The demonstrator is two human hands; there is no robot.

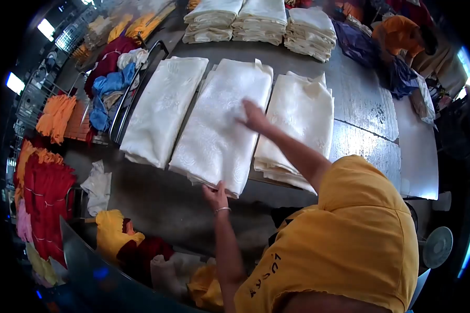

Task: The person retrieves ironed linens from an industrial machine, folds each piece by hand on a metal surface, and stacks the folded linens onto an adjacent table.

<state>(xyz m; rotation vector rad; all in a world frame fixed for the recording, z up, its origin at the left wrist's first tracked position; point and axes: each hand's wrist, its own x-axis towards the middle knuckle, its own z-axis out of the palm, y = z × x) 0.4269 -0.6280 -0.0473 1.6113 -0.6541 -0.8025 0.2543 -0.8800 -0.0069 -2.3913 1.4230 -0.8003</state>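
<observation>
Three folded stacks of white patterned cloth lie side by side on a metal table. My left hand (215, 197) grips the near edge of the middle folded cloth (219, 125), thumb on top and fingers partly hidden below. Over the upper right part of that same cloth is my right hand (254, 116), its fingers smeared by motion; whether it touches the surface is unclear. The left folded cloth (164, 109) lies close beside the middle one. To the right, the other folded cloth (300, 120) is partly covered by my right forearm.
More folded white stacks (258, 23) stand at the table's (363, 122) far side. A metal cart (136, 86) with coloured cloths is to the left. Red bundles (47, 198) hang at lower left, and loose cloths lie below the near edge. Another person (399, 36) bends at the far right.
</observation>
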